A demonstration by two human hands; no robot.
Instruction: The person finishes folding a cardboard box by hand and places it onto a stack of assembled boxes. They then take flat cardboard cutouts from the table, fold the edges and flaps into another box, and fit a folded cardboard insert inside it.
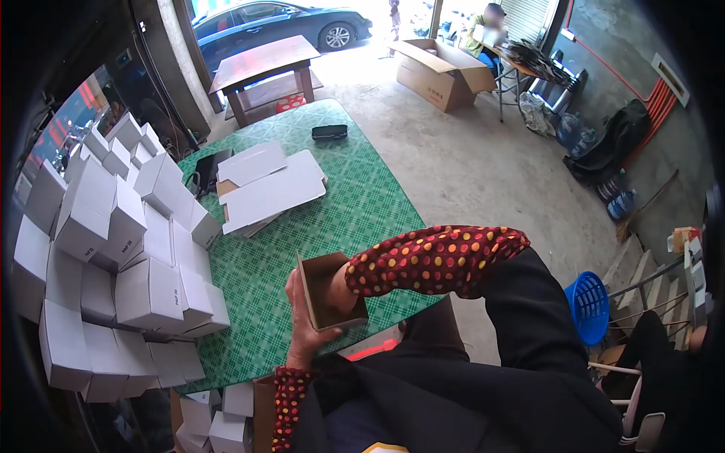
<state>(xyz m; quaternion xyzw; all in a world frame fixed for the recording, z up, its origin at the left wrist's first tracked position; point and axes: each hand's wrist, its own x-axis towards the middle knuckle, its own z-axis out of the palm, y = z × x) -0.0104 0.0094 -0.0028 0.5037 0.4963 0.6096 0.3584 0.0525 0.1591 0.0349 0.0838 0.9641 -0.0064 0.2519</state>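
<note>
An open cardboard box, brown inside, stands at the near edge of the green checked tablecloth. My left hand grips it along its left side, with the fingers up the outer wall. Inside the box reaches my right hand; its fingers are down in the box and mostly hidden, so what they do there is not visible. Beyond the box lies a small stack of flat white cardboard blanks.
Many closed white boxes are piled high along the table's left side. A black case and a dark device lie farther back. A blue basket is at right. A person sits beyond a large carton.
</note>
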